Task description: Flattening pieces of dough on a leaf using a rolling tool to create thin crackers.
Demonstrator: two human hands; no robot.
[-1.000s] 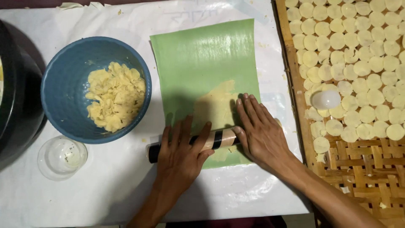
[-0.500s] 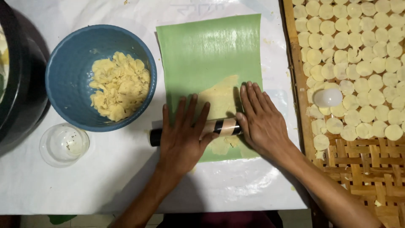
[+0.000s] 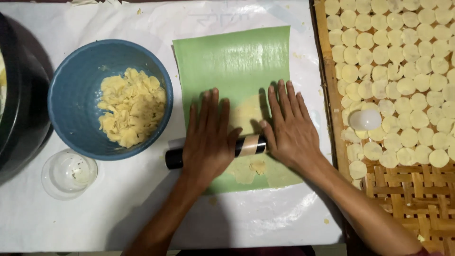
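A green sheet [image 3: 232, 61] lies on the white-covered table, with flattened yellow dough [image 3: 246, 170] showing through it. My left hand [image 3: 208, 135] and my right hand [image 3: 289, 125] press flat, fingers spread, on a dark roller with a tan band [image 3: 249, 145] that lies crosswise on the sheet. The roller's black left end [image 3: 173, 159] sticks out past my left hand. Most of the roller is hidden under my palms.
A blue bowl [image 3: 71, 95] of yellow dough pieces [image 3: 130, 106] stands left of the sheet. A small clear cup [image 3: 68, 173] sits below it, a black pot [image 3: 19, 95] at the far left. On the right, a woven bamboo tray [image 3: 407, 199] holds several pale round discs and a white cap-like round [image 3: 364, 120].
Both hands have pushed the roller a little away from me over the green sheet, uncovering more flattened dough on the near side.
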